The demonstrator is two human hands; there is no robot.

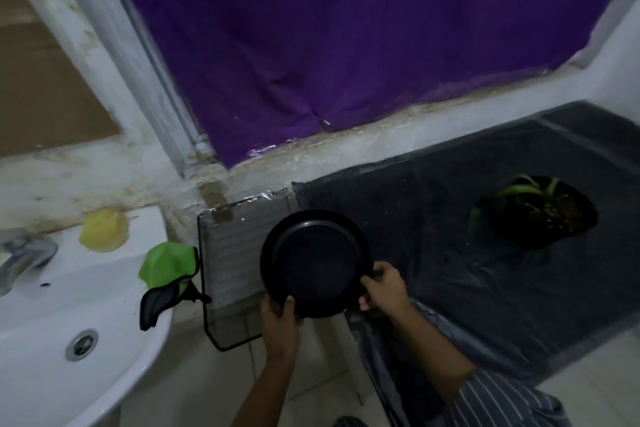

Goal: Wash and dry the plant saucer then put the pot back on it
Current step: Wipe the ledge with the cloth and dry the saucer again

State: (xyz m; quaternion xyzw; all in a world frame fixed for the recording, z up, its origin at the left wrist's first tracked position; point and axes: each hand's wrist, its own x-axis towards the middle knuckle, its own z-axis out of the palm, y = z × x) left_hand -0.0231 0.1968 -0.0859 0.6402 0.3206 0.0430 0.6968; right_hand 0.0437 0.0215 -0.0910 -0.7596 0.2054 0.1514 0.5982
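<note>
The round black plant saucer point(313, 262) is held up in the air between the white sink and the dark counter, its hollow side facing me. My left hand point(278, 314) grips its lower left rim, thumb over the edge. My right hand point(382, 288) grips the lower right rim with curled fingers. The black pot with a green-leaved plant point(535, 210) stands on the dark counter point(433, 218) to the right, apart from the saucer.
A white sink point(69, 305) with a metal tap point(24, 256) and drain is at the left. A green and grey cloth point(169, 270) hangs over its rim, near a yellow sponge point(104, 229). A purple curtain point(346, 28) hangs behind. A wire rack point(228, 253) leans below the ledge.
</note>
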